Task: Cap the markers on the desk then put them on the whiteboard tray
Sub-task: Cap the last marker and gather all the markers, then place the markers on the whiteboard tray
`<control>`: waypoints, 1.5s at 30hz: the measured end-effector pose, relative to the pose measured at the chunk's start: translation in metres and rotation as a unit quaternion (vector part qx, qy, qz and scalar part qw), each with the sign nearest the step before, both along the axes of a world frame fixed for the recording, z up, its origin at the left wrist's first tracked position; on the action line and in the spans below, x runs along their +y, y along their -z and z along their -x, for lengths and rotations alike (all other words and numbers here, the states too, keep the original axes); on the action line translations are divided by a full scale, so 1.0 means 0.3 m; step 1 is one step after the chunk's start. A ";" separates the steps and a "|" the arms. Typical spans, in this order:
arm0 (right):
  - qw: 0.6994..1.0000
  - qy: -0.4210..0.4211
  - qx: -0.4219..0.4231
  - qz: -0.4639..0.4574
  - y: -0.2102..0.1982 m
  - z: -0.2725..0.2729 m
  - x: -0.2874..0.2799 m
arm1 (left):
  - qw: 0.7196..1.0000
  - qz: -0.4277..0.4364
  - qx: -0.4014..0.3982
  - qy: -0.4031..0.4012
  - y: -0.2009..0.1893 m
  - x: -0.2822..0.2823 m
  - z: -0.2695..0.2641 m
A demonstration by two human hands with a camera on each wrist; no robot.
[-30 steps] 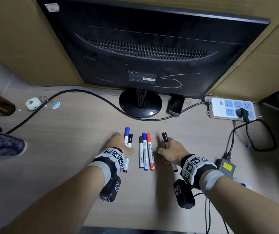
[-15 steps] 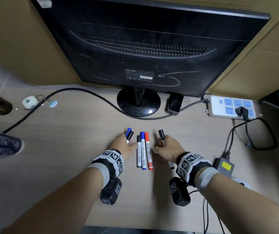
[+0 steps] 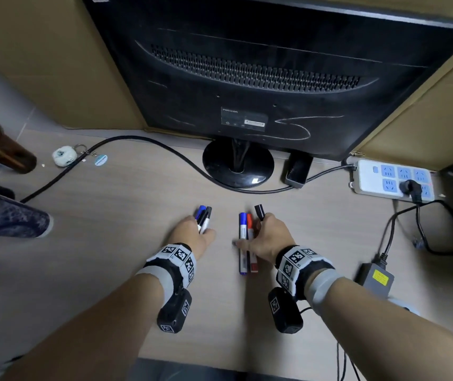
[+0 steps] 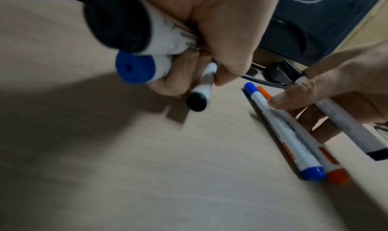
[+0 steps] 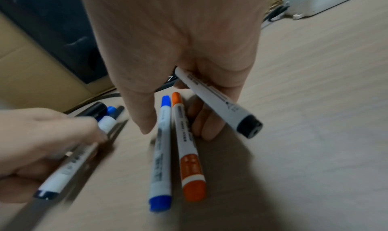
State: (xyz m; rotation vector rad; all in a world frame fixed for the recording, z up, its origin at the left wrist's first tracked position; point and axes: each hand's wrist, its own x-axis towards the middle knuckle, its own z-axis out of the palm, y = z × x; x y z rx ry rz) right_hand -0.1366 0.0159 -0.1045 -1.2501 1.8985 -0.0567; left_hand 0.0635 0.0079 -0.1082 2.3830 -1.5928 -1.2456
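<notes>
I've got the L hand clenched round three markers: a black-ended one, a blue-ended one and a thinner black one, tips fanned toward 12 o'clock in the head view. That third black marker lay on the surface 0.5 s ago at the left of the middle row; now it's in my L grip, and that hand has pulled off toward 9 o'clock, so there's a bare gap between the hands where the row sat.

R hand: grip grasping a black-capped marker under the curled fingers, same as 0.5 s ago, cap end poking out at 12 o'clock in the head view. This hand has slid toward 9 o'clock. Its thumb now presses on the blue marker; other fingers sit on the far side of the red-orange marker. Those two still lie flat on the surface, touching side by side, caps toward 12, both capped, not lifted.

Behind at 12 o'clock: monitor on its round stand; power strip at 2 o'clock; keyring at 10. Whiteboard tray not in any view. L-wrist view is motion-blurred.
</notes>
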 end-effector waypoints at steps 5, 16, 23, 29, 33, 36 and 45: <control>0.999 -0.021 0.043 -0.010 -0.014 -0.054 -0.022 | 0.999 0.016 -0.009 -0.031 -0.025 0.052 -0.134; 0.995 -0.054 -0.074 0.045 -0.138 -0.125 0.001 | 0.987 0.080 0.068 -0.124 -0.188 0.220 -0.311; 0.952 -0.070 -0.267 0.130 -0.322 -0.309 -0.004 | 0.956 0.188 0.124 -0.188 -0.343 0.206 -0.392; 0.939 -0.035 -0.294 0.176 -0.388 -0.445 0.023 | 0.948 0.191 0.193 -0.166 -0.365 0.186 -0.506; 0.914 -0.002 -0.383 0.132 -0.382 -0.554 0.076 | 0.937 0.204 0.230 -0.167 -0.332 0.194 -0.581; 0.906 -0.032 -0.411 0.096 -0.367 -0.643 0.093 | 0.916 0.245 0.273 -0.162 -0.291 0.202 -0.634; 0.891 -0.209 -0.355 0.192 -0.225 -0.883 0.134 | 0.854 0.382 0.321 -0.146 -0.082 0.351 -0.838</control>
